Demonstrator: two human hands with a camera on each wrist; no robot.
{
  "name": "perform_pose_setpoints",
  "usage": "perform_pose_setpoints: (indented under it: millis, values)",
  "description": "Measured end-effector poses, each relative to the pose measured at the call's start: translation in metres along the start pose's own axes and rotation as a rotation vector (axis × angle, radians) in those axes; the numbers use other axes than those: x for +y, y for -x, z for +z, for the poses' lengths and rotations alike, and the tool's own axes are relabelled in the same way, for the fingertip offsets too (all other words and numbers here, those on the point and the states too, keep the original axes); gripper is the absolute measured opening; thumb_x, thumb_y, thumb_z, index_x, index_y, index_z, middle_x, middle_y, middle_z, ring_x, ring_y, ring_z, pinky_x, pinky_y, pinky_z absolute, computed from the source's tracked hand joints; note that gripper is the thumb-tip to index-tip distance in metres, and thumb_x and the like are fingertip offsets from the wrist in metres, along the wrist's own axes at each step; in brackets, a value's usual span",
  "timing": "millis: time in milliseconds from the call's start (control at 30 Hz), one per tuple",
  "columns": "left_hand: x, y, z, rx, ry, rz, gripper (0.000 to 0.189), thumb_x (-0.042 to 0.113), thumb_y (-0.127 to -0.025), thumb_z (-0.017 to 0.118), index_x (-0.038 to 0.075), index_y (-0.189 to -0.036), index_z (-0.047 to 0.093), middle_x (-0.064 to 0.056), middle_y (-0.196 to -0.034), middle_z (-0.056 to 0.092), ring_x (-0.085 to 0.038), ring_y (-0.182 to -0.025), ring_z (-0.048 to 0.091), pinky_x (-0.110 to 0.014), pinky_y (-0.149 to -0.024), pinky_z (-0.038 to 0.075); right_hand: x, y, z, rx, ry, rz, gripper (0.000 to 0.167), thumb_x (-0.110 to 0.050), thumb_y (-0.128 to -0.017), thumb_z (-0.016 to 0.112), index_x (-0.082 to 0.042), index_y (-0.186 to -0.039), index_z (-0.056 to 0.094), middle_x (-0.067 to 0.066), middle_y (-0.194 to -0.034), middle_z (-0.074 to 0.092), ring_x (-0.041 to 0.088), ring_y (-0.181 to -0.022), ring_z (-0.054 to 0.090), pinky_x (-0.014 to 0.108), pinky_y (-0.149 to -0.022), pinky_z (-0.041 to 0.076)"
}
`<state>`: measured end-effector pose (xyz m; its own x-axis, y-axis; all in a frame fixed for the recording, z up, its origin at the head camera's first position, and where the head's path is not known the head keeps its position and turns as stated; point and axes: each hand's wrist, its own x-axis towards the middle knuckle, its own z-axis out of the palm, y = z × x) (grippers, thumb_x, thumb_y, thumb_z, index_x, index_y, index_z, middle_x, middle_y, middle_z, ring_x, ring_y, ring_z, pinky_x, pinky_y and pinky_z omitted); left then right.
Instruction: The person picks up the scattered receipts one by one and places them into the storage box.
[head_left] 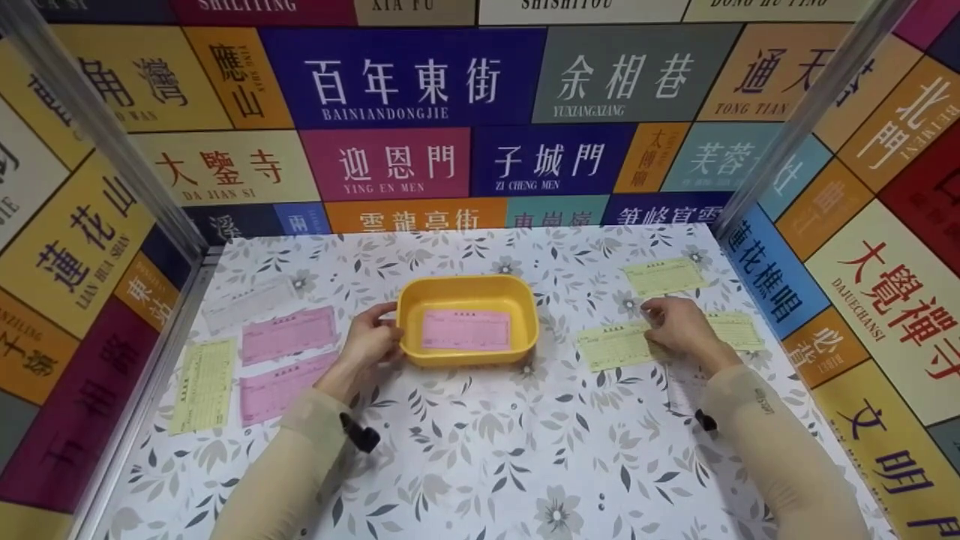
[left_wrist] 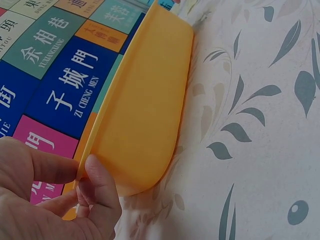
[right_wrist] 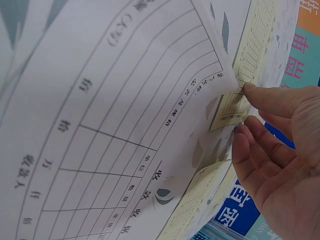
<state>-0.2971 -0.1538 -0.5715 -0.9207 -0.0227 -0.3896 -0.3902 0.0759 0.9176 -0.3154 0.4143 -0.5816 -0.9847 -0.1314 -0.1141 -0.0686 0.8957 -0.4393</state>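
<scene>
A yellow plastic basin (head_left: pixel 405 319) stands mid-table with a pink receipt slip (head_left: pixel 466 331) lying flat in it. My left hand (head_left: pixel 373 335) pinches its left rim; in the left wrist view, thumb and fingers (left_wrist: pixel 100 185) grip the lip. My right hand (head_left: pixel 686 330) hovers over the right side, at the upper right corner of a yellow receipt slip (head_left: pixel 613 346). In the right wrist view its thumb (right_wrist: pixel 270 97) meets that slip's edge, with a gap to the loosely bent fingers. Under the right wrist lies a white receipt slip (right_wrist: pixel 115 125), partly hidden in the head view.
More yellow slips lie at the right, one farther back (head_left: pixel 664 276) and one (head_left: pixel 735 331) beyond the right hand. On the left are two pink slips (head_left: pixel 289 335), a yellow slip (head_left: pixel 202 386) and a white slip (head_left: pixel 247 304). Printed panels (head_left: pixel 405 79) wall the floral-covered table (head_left: pixel 465 457).
</scene>
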Motion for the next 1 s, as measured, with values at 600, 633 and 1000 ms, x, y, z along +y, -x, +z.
perform_pose_setpoints:
  millis: [600,633,1000]
  values:
    - [0.0016,-0.0004,0.0009,0.004,0.001,-0.031,0.072,-0.005,-0.097,0.061,0.015,-0.166,0.054,-0.015,-0.129,0.06,-0.013,-0.07,0.058,-0.028,-0.067,0.055,-0.0007,-0.0053,-0.0003,-0.058,-0.052,0.104,0.055,-0.007,-0.094,0.078,0.001,-0.148,0.068,0.024,-0.13,0.069,0.038,-0.116,0.062,0.057,-0.105,0.054]
    - [0.0019,0.0,0.001,0.004,0.003,-0.032,0.071,-0.005,-0.097,0.061,0.016,-0.165,0.054,-0.014,-0.129,0.06,-0.013,-0.07,0.058,-0.028,-0.067,0.055,-0.0005,-0.0053,-0.0004,-0.058,-0.057,0.107,0.056,-0.007,-0.095,0.078,0.0,-0.149,0.068,0.024,-0.131,0.069,0.038,-0.117,0.062,0.057,-0.104,0.054]
    - [-0.0032,-0.001,-0.0013,-0.013,0.037,0.034,0.072,-0.008,-0.094,0.058,0.007,-0.164,0.054,-0.017,-0.123,0.06,-0.01,-0.063,0.054,-0.024,-0.057,0.05,0.0,-0.0019,0.0019,-0.017,-0.029,0.053,0.056,-0.003,-0.089,0.073,-0.002,-0.145,0.071,0.024,-0.128,0.072,0.038,-0.114,0.066,0.058,-0.102,0.055]
